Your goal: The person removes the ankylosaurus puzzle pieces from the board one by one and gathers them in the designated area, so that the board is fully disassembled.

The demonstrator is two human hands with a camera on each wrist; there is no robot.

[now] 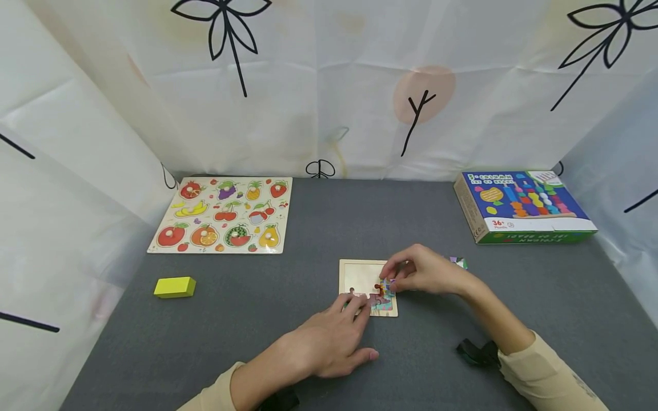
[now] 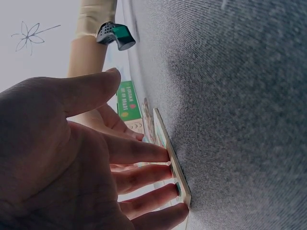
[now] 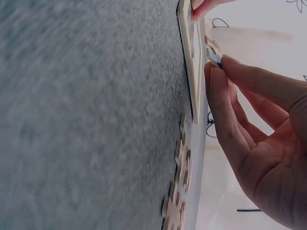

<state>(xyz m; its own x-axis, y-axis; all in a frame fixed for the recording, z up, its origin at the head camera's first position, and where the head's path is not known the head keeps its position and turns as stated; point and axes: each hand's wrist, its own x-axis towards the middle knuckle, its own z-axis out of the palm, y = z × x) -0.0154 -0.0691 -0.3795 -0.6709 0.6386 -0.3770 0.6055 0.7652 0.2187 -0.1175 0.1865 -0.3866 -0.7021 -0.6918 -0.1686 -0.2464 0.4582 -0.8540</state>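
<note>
A square wooden puzzle tray (image 1: 360, 268) lies on the grey table, with jigsaw pieces laid along its near side. My right hand (image 1: 424, 271) pinches a colourful jigsaw piece (image 3: 214, 53) between thumb and fingertips, over the tray's right half. In the right wrist view that piece is tilted and raised off the tray. My left hand (image 1: 336, 337) reaches in from the near side, fingers extended, fingertips resting on the tray's near left part and the pieces there. Its thumb is spread away from the tray, as the left wrist view shows.
Several loose jigsaw pieces (image 3: 175, 206) lie right of the tray, mostly hidden behind the right hand in the head view. A fruit puzzle board (image 1: 241, 217) lies at the back left, a yellow block (image 1: 175, 287) in front of it. A bead game box (image 1: 524, 208) stands back right.
</note>
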